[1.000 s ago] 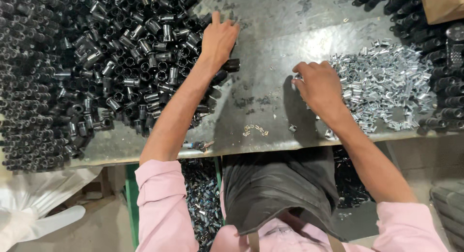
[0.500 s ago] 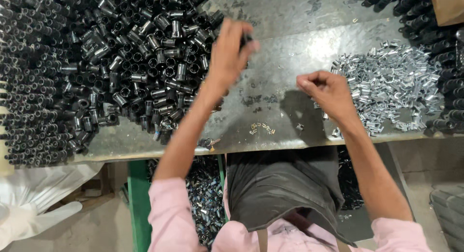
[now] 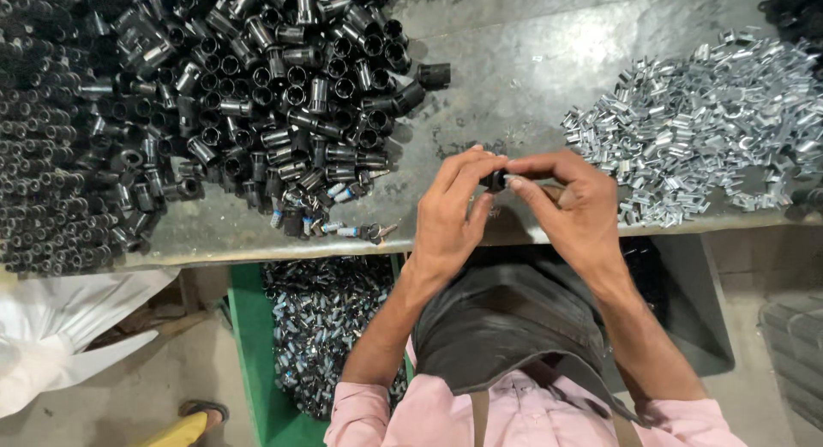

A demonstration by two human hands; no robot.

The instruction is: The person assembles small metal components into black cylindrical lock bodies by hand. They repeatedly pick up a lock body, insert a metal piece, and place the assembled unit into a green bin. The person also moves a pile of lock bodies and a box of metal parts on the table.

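While both hands meet over the near edge of the grey metal table [image 3: 531, 78], a small black plastic sleeve [image 3: 494, 180] is being fitted between the fingertips

As it looks, the joining step is in hand: the left hand [image 3: 450, 216] pinches the sleeve between thumb and forefinger, fingers close together, and the right hand [image 3: 576, 209] closes thumb and forefinger on its other end, perhaps pressing in a metal clip, though that part is hidden. Seating it squarely seems to call for a firm, straight push. Beyond and left of the fingers lies the heap of black sleeves [image 3: 257, 96]; right of them, well apart, the pile of bright metal clips [image 3: 703, 121]; below them, a green bin [image 3: 319, 344] of finished pieces
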